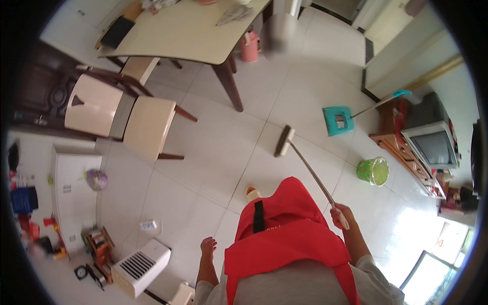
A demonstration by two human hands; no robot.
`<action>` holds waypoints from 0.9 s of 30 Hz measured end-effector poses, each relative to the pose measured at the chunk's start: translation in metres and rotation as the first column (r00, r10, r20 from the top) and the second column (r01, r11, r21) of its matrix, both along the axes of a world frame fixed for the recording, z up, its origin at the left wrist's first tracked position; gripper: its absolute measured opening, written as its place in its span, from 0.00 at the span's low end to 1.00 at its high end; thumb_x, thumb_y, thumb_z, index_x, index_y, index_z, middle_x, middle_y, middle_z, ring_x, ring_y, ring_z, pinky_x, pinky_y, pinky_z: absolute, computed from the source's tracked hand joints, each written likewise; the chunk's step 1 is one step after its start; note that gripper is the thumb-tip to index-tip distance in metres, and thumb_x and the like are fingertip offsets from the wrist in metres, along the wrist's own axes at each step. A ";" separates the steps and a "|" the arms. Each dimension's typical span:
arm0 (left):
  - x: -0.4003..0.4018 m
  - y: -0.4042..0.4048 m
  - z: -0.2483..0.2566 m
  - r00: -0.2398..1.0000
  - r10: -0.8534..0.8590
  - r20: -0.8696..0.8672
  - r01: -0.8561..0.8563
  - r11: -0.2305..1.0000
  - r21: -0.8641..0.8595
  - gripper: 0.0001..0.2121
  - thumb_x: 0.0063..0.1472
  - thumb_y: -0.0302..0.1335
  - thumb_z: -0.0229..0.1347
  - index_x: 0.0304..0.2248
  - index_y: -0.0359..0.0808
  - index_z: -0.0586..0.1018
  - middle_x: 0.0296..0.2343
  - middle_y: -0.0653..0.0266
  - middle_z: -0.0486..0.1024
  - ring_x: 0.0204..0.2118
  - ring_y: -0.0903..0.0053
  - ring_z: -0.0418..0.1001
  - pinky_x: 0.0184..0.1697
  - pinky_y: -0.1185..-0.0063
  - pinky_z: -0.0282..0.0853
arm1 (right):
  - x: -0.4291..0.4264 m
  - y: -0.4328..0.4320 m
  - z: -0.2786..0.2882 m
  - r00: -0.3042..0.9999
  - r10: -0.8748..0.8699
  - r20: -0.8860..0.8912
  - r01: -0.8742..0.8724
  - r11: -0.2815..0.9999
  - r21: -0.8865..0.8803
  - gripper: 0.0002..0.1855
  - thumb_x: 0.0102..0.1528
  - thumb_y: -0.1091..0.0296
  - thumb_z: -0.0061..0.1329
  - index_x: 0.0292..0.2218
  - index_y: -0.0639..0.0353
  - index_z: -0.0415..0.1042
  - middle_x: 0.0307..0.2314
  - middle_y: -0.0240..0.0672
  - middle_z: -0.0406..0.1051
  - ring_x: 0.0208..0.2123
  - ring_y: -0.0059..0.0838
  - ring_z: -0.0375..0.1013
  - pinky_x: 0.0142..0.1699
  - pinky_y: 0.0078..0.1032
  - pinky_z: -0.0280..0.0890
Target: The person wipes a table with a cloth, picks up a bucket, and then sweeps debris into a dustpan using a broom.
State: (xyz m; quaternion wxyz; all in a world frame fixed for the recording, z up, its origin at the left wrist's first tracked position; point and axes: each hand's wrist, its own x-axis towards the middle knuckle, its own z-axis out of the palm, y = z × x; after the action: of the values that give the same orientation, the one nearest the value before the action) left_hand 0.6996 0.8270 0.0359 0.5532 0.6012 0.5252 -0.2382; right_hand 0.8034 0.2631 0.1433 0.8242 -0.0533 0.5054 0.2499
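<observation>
My right hand [340, 215] is closed around the upper end of a push broom's metal handle [314, 176]. The handle slants away from me to a pale broom head with dark bristles [284, 141], resting on the tiled floor. At my left side hangs my left hand [208, 246], fingers curled in and nothing seen in them. A red apron [286, 236] covers my front, and one slippered foot [252, 192] shows past it. Beyond the broom head, to the right, a teal long-handled dustpan [338, 121] bears a label; its handle leans towards a wooden cabinet.
A green bin [371, 171] with a clear liner stands at right, near a television [431, 145] on a wooden cabinet [404, 156]. Ahead are a table [183, 34], a chair [150, 124] and a pink jug [249, 47]. A white louvred appliance [143, 267] stands at left.
</observation>
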 end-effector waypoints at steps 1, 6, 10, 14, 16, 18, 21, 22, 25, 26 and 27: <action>0.026 0.003 0.006 0.999 -0.031 -0.032 0.031 1.000 -0.004 0.13 0.51 0.30 0.45 0.37 0.36 0.67 0.29 0.64 0.69 0.29 0.77 0.69 0.28 0.79 0.63 | -0.017 -0.008 -0.002 0.999 0.005 0.040 -0.006 1.000 0.027 0.09 0.52 0.64 0.33 0.26 0.58 0.60 0.15 0.30 0.59 0.13 0.16 0.57 0.14 0.13 0.56; 0.139 -0.002 0.008 0.973 -0.227 0.044 0.226 0.974 0.012 0.14 0.53 0.33 0.44 0.39 0.36 0.66 0.32 0.64 0.68 0.33 0.77 0.68 0.33 0.77 0.63 | 0.005 0.029 0.034 0.985 -0.174 0.006 0.174 0.984 -0.048 0.04 0.50 0.69 0.38 0.24 0.55 0.60 0.14 0.28 0.57 0.13 0.15 0.56 0.15 0.12 0.54; 0.209 -0.031 0.003 0.942 -0.311 0.126 0.317 0.948 -0.027 0.13 0.52 0.31 0.46 0.37 0.36 0.67 0.28 0.66 0.69 0.28 0.80 0.68 0.27 0.82 0.62 | 0.060 0.040 0.036 0.964 -0.249 0.088 0.249 0.968 0.009 0.04 0.50 0.71 0.38 0.24 0.52 0.60 0.13 0.27 0.56 0.12 0.14 0.55 0.13 0.11 0.53; 0.266 -0.066 0.018 0.881 -0.451 0.143 0.462 0.886 -0.051 0.15 0.53 0.32 0.45 0.40 0.34 0.65 0.32 0.64 0.68 0.33 0.77 0.68 0.33 0.78 0.62 | 0.168 0.045 0.015 0.956 -0.132 0.264 0.145 0.989 -0.034 0.03 0.51 0.71 0.37 0.25 0.52 0.57 0.12 0.27 0.54 0.11 0.14 0.54 0.12 0.10 0.52; 0.285 -0.084 0.027 0.893 -0.418 0.167 0.429 0.903 -0.032 0.14 0.53 0.31 0.47 0.38 0.34 0.67 0.28 0.66 0.70 0.28 0.81 0.68 0.26 0.85 0.62 | 0.237 0.046 -0.002 0.927 -0.061 0.369 0.083 0.996 -0.044 0.04 0.51 0.71 0.36 0.24 0.54 0.55 0.11 0.26 0.53 0.10 0.13 0.53 0.11 0.08 0.51; 0.298 -0.098 0.043 0.867 -0.472 0.158 0.480 0.877 -0.012 0.15 0.52 0.32 0.47 0.38 0.33 0.67 0.29 0.65 0.70 0.29 0.81 0.69 0.27 0.84 0.63 | 0.308 0.049 -0.033 0.916 -0.089 0.390 0.109 0.994 -0.029 0.07 0.51 0.70 0.35 0.23 0.56 0.54 0.11 0.25 0.52 0.10 0.12 0.52 0.11 0.07 0.51; 0.313 -0.114 0.062 0.793 -0.602 0.094 0.604 0.797 0.006 0.15 0.52 0.32 0.47 0.37 0.32 0.68 0.29 0.63 0.71 0.29 0.80 0.70 0.27 0.84 0.64 | 0.416 0.048 -0.077 0.910 -0.204 0.362 0.131 0.967 0.217 0.08 0.51 0.71 0.36 0.22 0.58 0.53 0.11 0.27 0.54 0.09 0.14 0.54 0.11 0.08 0.53; 0.316 -0.115 0.063 0.746 -0.660 0.088 0.659 0.751 0.037 0.14 0.52 0.32 0.47 0.37 0.32 0.69 0.28 0.63 0.71 0.29 0.80 0.70 0.27 0.84 0.64 | 0.449 0.046 -0.086 0.911 -0.193 0.365 0.117 0.969 0.219 0.08 0.50 0.71 0.36 0.22 0.58 0.53 0.11 0.27 0.54 0.10 0.14 0.55 0.12 0.07 0.54; 0.323 -0.109 0.061 0.724 -0.687 0.053 0.684 0.726 0.075 0.13 0.52 0.31 0.46 0.36 0.32 0.69 0.28 0.63 0.71 0.29 0.80 0.70 0.26 0.84 0.64 | 0.515 0.036 -0.084 0.925 -0.080 0.372 0.048 0.994 0.094 0.11 0.49 0.69 0.39 0.18 0.60 0.54 0.10 0.26 0.56 0.10 0.13 0.56 0.12 0.07 0.54; 0.332 -0.113 0.067 0.723 -0.689 0.045 0.687 0.724 0.060 0.14 0.53 0.31 0.46 0.37 0.32 0.69 0.28 0.63 0.71 0.29 0.80 0.70 0.26 0.84 0.64 | 0.520 0.026 -0.091 0.935 -0.055 0.351 0.032 0.997 0.073 0.11 0.49 0.70 0.39 0.18 0.60 0.54 0.10 0.26 0.55 0.10 0.13 0.56 0.13 0.07 0.55; 0.344 -0.115 0.072 0.719 -0.694 0.037 0.693 0.720 0.045 0.14 0.53 0.31 0.46 0.37 0.33 0.68 0.29 0.62 0.71 0.30 0.80 0.70 0.26 0.84 0.64 | 0.517 0.013 -0.101 0.930 -0.098 0.354 0.075 0.994 0.078 0.11 0.49 0.71 0.38 0.18 0.60 0.54 0.10 0.27 0.54 0.10 0.14 0.56 0.13 0.07 0.55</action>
State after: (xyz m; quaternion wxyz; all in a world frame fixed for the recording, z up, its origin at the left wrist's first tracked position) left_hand 1.0433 0.7120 0.1084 0.4286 0.7676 0.2512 -0.4049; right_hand 1.3208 0.2766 0.0422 0.9138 -0.0494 0.3409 0.2152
